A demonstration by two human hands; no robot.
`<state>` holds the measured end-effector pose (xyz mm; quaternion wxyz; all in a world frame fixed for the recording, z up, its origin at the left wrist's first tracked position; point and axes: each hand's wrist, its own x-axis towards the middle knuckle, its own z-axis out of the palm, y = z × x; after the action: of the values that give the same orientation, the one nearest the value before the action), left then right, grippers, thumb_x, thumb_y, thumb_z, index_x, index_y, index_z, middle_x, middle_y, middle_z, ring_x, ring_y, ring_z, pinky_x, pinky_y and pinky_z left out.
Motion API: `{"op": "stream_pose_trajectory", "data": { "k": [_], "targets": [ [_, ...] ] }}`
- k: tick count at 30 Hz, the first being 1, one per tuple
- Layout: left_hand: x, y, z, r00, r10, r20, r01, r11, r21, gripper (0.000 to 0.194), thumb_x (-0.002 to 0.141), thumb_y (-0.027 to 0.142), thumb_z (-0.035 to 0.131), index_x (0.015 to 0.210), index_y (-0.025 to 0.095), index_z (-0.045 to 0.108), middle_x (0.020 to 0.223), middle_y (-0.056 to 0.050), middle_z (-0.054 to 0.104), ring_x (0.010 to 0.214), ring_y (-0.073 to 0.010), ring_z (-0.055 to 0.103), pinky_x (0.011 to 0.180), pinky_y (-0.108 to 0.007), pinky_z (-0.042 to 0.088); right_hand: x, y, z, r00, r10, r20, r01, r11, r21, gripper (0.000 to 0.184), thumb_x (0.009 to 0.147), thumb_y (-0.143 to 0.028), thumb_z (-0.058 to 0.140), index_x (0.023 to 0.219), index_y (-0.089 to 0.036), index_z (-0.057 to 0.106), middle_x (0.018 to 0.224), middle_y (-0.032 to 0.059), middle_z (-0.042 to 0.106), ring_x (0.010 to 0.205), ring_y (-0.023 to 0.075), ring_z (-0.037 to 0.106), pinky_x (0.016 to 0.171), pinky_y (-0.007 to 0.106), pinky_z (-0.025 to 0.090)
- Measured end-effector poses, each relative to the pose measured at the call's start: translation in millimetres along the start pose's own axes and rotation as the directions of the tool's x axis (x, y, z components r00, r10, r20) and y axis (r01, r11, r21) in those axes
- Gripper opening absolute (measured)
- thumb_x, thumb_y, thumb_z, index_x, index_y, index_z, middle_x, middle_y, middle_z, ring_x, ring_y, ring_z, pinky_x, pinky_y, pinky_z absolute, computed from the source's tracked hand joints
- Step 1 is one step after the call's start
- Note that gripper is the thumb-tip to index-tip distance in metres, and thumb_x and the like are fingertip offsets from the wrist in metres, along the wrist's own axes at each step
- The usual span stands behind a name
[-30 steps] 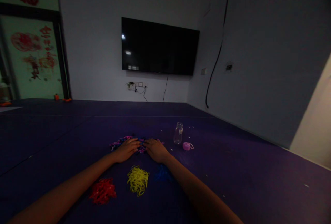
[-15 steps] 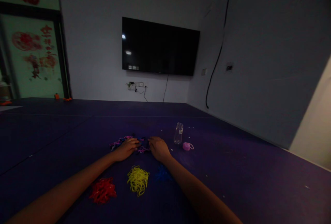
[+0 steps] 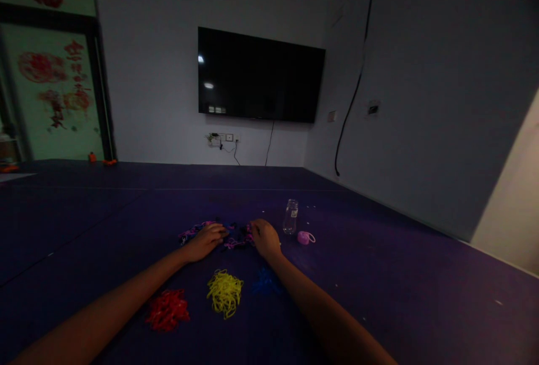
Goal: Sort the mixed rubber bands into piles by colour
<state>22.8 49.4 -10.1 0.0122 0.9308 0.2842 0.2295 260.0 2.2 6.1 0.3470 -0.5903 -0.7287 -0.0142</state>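
1. The mixed pile (image 3: 233,243), pink, blue and dark bands, lies beyond the yellow pile (image 3: 225,293), partly covered by both hands.
2. In the last second the right hand (image 3: 265,237) has shifted rightward, away from the left hand (image 3: 209,240), which has hardly moved. More of the mixed pile now shows between them; I judge that this spreads the bands and makes single ones easier to tell apart.
3. The mixed pile's long axis runs sideways, left to right, across the far side of the yellow pile. Its bands tangle every way, so it has no clear front end.
4. The left hand, beyond the yellow pile and a little left, rests loosely bent fingers on the bands; I cannot tell whether they grip any.
5. The right hand, beyond the yellow pile and to the right, has its fingers curled down at the mixed pile's right end; whether a band is pinched is hidden.
6. The red pile (image 3: 168,310) sits left of the yellow pile and slightly nearer; the dim blue pile (image 3: 266,282) sits right, beside the right forearm.
7. Farther right and beyond the yellow pile, the clear bottle (image 3: 290,219) appears upright, long axis near vertical. The pink cap (image 3: 303,237) lies near it, loop pointing right.
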Motion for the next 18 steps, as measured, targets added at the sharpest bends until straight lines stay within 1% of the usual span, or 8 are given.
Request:
{"op": "stream_pose_trajectory", "data": {
  "k": [3,6,8,10,12,15,16,18],
  "targets": [
    [-0.9,-2.6,1.0,0.999,-0.029,-0.016,0.028,0.999,-0.017,0.031,0.095,0.028,0.04,0.118,0.024,0.06,0.123,-0.007,0.059,0.119,-0.0223,0.045,0.102,-0.043,0.033,-0.5,-0.6,-0.5,1.0,0.001,0.0,-0.001,1.0,0.002,0.031,0.095,-0.024,0.035,0.093,-0.018,0.065,0.098,0.0077,0.067,0.095,0.0172,0.06,0.081,0.024,0.041],
    [-1.1,-3.3,-2.0,0.998,-0.067,-0.01,0.066,0.997,-0.049,0.032,0.095,0.029,0.039,0.12,0.025,0.059,0.125,-0.006,0.058,0.121,-0.0223,0.044,0.104,-0.045,0.029,-1.3,-2.4,-1.5,1.0,-0.01,0.011,0.011,1.0,-0.013,0.031,0.095,-0.025,0.034,0.094,-0.018,0.065,0.099,0.0079,0.067,0.096,0.0175,0.06,0.081,0.024,0.041],
    [0.3,-0.4,-8.5,0.996,-0.094,0.001,0.094,0.992,-0.08,0.033,0.095,0.029,0.037,0.121,0.026,0.058,0.126,-0.005,0.057,0.122,-0.0224,0.042,0.105,-0.048,0.027,-1.6,-3.5,-2.0,1.0,-0.014,0.019,0.015,1.0,-0.027,0.032,0.095,-0.026,0.034,0.094,-0.018,0.065,0.098,0.008,0.067,0.095,0.0177,0.06,0.08,0.025,0.041],
    [3.5,7.9,-19.0,0.995,-0.099,0.014,0.1,0.987,-0.129,0.034,0.096,0.031,0.036,0.123,0.026,0.057,0.128,-0.005,0.056,0.123,-0.0223,0.041,0.104,-0.047,0.028,-1.6,-3.9,-2.2,1.0,-0.01,0.02,0.011,0.999,-0.033,0.032,0.095,-0.026,0.034,0.093,-0.018,0.065,0.097,0.0077,0.067,0.094,0.0177,0.06,0.079,0.025,0.041],
    [8.1,22.9,-31.6,0.998,-0.062,0.03,0.067,0.979,-0.193,0.034,0.096,0.033,0.036,0.122,0.027,0.057,0.127,-0.005,0.056,0.122,-0.0218,0.043,0.104,-0.044,0.03,-1.3,-3.7,-1.8,1.0,0.0,0.016,0.001,0.999,-0.033,0.032,0.095,-0.026,0.034,0.093,-0.018,0.065,0.096,0.0074,0.067,0.093,0.0174,0.06,0.079,0.024,0.041],
    [14.5,57.3,-47.9,0.99,0.059,0.125,-0.017,0.949,-0.315,0.033,0.096,0.034,0.038,0.122,0.03,0.058,0.128,-0.002,0.057,0.122,-0.0211,0.044,0.104,-0.04,0.03,-0.8,-2.6,-0.7,1.0,0.012,0.004,-0.012,1.0,-0.026,0.032,0.095,-0.025,0.035,0.091,-0.019,0.066,0.097,0.007,0.067,0.091,0.0168,0.06,0.078,0.024,0.04],
    [15.8,70.5,-51.4,0.979,0.11,0.173,-0.044,0.936,-0.35,0.032,0.096,0.033,0.04,0.121,0.031,0.059,0.127,-0.001,0.058,0.122,-0.0209,0.044,0.105,-0.039,0.03,-0.6,-2.2,-0.3,1.0,0.013,0.002,-0.013,1.0,-0.024,0.032,0.094,-0.025,0.035,0.091,-0.019,0.066,0.097,0.007,0.067,0.09,0.0167,0.06,0.077,0.024,0.04],
    [16.3,96.9,-54.8,0.953,0.192,0.234,-0.084,0.91,-0.406,0.031,0.095,0.033,0.041,0.121,0.033,0.059,0.126,0.0,0.058,0.122,-0.0204,0.044,0.106,-0.039,0.029,-0.2,-1.2,0.5,1.0,0.015,0.003,-0.015,1.0,-0.022,0.032,0.094,-0.024,0.035,0.091,-0.019,0.066,0.098,0.0072,0.067,0.091,0.0165,0.06,0.077,0.023,0.04]
  ]
}}
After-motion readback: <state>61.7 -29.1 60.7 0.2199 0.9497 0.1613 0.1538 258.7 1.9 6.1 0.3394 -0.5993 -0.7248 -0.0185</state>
